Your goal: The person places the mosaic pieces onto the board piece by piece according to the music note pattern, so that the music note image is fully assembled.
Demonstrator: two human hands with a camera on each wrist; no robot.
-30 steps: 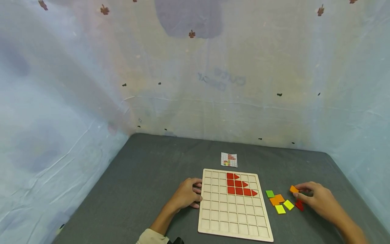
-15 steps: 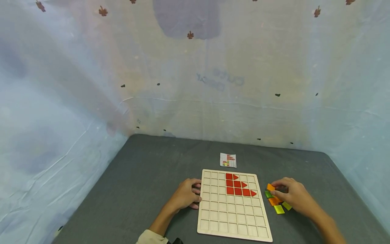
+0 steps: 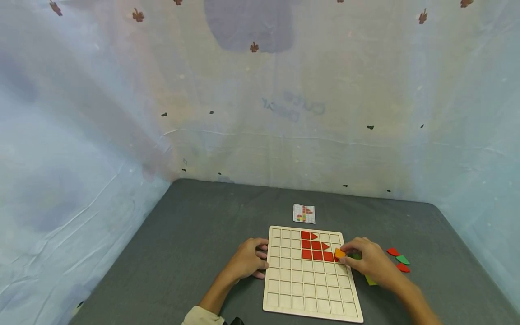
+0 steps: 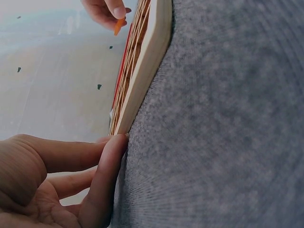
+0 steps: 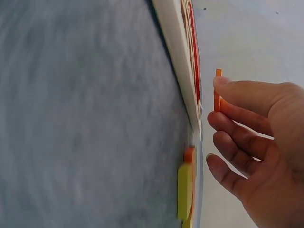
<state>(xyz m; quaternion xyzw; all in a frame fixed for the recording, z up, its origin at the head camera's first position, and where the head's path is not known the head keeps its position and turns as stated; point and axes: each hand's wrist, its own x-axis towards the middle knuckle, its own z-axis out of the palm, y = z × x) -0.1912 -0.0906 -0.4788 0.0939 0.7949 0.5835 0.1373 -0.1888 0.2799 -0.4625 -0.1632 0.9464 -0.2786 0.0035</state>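
Note:
A pale wooden grid board (image 3: 284, 285) lies on the grey table, with red square and triangular tiles (image 3: 317, 255) in rows in its upper part. My left hand (image 3: 245, 259) holds the board's left edge with thumb and fingertips, seen close up in the left wrist view. My right hand (image 3: 373, 261) pinches a thin orange tile (image 3: 340, 254) between thumb and fingers, above the board's right side. In the right wrist view this orange tile (image 5: 217, 90) stands edge-on, and the other fingers are loosely bent. The tile hides part of the lowest red triangle.
A small printed card (image 3: 304, 213) with a coloured grid pattern lies behind the board. Right of the board, a yellow tile (image 3: 370, 280) and a green tile (image 3: 356, 256) show partly under my right hand. Farther right lie red (image 3: 393, 252) and green (image 3: 402, 259) curved-edged pieces.
My right hand has carried the orange tile leftward, from right of the loose tiles to over the board, uncovering the red and green curved-edged pieces. My left hand has stayed at the board's edge.

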